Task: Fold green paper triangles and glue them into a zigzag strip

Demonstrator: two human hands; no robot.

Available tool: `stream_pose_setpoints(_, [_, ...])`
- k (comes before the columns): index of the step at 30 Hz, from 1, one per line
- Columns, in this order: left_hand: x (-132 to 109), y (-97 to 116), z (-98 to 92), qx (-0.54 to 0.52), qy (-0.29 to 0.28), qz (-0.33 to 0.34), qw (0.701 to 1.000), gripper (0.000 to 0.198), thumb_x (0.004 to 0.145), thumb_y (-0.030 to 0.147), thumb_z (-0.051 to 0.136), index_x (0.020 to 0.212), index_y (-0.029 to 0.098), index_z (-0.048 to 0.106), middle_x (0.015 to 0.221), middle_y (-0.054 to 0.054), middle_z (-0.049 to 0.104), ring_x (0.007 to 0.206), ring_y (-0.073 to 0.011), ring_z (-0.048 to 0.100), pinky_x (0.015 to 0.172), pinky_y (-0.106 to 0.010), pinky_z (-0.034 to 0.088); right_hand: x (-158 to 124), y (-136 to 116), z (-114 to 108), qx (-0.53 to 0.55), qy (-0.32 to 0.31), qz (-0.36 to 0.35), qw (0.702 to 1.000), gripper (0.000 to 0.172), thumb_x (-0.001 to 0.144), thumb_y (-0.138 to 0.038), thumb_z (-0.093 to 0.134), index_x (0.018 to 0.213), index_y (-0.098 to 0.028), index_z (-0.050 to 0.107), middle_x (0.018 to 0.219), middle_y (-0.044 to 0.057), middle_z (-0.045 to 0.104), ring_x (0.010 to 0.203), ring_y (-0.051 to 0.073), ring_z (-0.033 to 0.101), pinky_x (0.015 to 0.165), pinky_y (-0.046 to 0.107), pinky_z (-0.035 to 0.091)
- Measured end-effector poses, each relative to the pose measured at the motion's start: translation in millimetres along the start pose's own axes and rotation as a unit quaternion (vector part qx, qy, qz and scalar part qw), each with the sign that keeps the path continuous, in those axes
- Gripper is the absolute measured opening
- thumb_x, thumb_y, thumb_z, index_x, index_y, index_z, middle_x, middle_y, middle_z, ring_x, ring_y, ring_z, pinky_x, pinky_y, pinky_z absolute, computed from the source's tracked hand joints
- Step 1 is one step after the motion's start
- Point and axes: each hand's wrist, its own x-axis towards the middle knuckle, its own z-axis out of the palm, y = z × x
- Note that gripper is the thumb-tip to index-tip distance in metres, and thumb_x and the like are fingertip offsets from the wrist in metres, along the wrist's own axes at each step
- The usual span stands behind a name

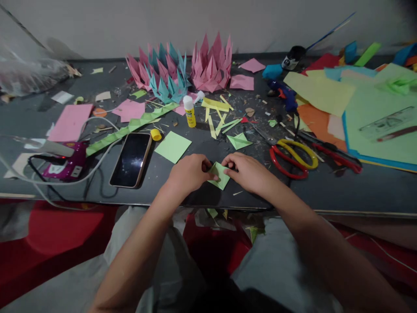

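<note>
Both my hands press on a small folded green paper (220,175) lying on the dark table (358,191) near its front edge. My left hand (190,171) is curled, its fingers closed on the paper's left side. My right hand (246,170) is curled too, pinching the paper's right upper edge. Just beyond lie a flat green paper square (172,146) and a folded green triangle (239,140).
A phone (131,159) lies to the left, with a glue stick (189,111) behind it. Red and yellow scissors (293,155) sit to the right. Pink and blue folded paper crowns (182,69) stand at the back. Coloured sheets (365,108) pile at the right; cables and a purple device (67,163) at the left.
</note>
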Motion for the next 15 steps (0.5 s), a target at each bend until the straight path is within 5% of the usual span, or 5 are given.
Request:
stream_pose_setpoints(10, [-5.4,0.0,2.6,-0.014,-0.018,0.033,0.999,0.028,0.067,0.043,0.066,0.078,0.018,0.063,0.078,-0.002,0.063,0.066,-0.0165,0.055,0.054,-0.025,0.035,-6.6,3.3,2.6,0.061,0.010,-0.023,0.998,0.011,0.074,-0.010,0.056,0.081,-0.019,0.054,0.087,0.003,0.060,0.075,0.015,0.054,0.067,0.026,0.038])
stream_pose_setpoints(15, [-8.7,-9.2,7.2,-0.108,-0.002,0.084,0.991,0.016,0.072,0.021,0.062,0.086,0.017,0.057,0.074,0.000,0.062,0.063,-0.0128,0.055,0.056,-0.023,0.038,-8.4,5.4,2.9,0.097,0.019,-0.046,0.994,0.010,0.075,-0.012,0.054,0.078,-0.020,0.050,0.072,-0.001,0.058,0.066,0.013,0.053,0.058,0.024,0.036])
